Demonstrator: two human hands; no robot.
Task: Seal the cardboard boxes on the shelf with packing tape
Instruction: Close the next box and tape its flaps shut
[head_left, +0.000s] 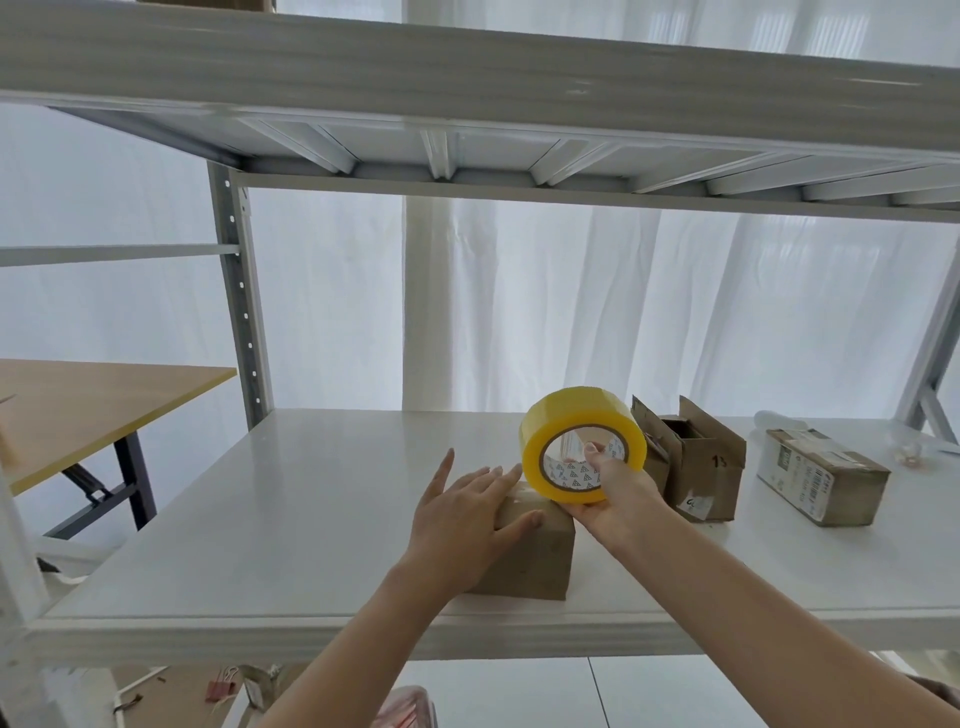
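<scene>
A small closed cardboard box (535, 558) stands near the front edge of the white shelf (311, 519). My left hand (462, 512) lies flat on the box's top with straight fingers. My right hand (610, 493) grips a yellow roll of packing tape (582, 426), fingers hooked through its core, and holds the roll on edge at the box's top right corner. Further right stands an open cardboard box (706, 467) with its flaps up. A taped, labelled cardboard box (823, 475) lies beyond it.
An upper shelf (467, 67) hangs low overhead. A grey upright post (239, 301) stands at the back left. A wooden table (78, 405) is at the left. Small clear items (909, 452) lie at the far right of the shelf. White curtains hang behind.
</scene>
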